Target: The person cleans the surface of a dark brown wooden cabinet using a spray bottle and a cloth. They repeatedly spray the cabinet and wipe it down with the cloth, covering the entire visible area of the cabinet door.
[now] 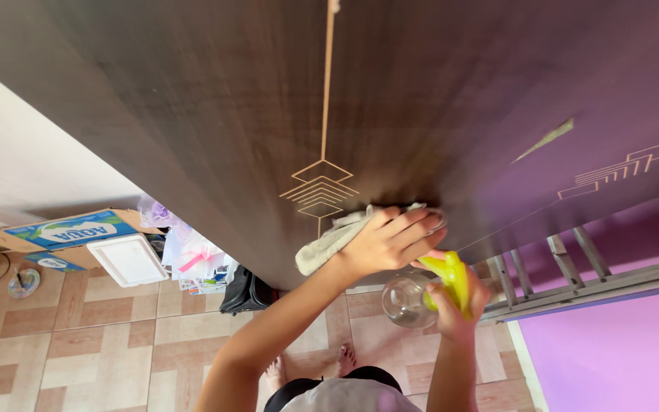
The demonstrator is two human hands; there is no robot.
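My left hand (390, 243) presses a grey cloth (329, 243) flat against a dark wooden panel (268, 114), just below its gold diamond inlay (320, 191). The cloth bunches out to the left of my fingers. My right hand (451, 314) is lower and to the right, close to the panel's bottom edge. It grips a spray bottle (407, 299) with a clear round body and a yellow trigger head (451, 276). The two hands nearly touch.
Below lies a beige tiled floor (101, 343). At the left are a cardboard box (62, 233), a white tray (127, 259), a pile of bags and papers (192, 263) and a black bag (245, 294). Metal frame slats (589, 267) and a purple surface (619, 358) are at the right.
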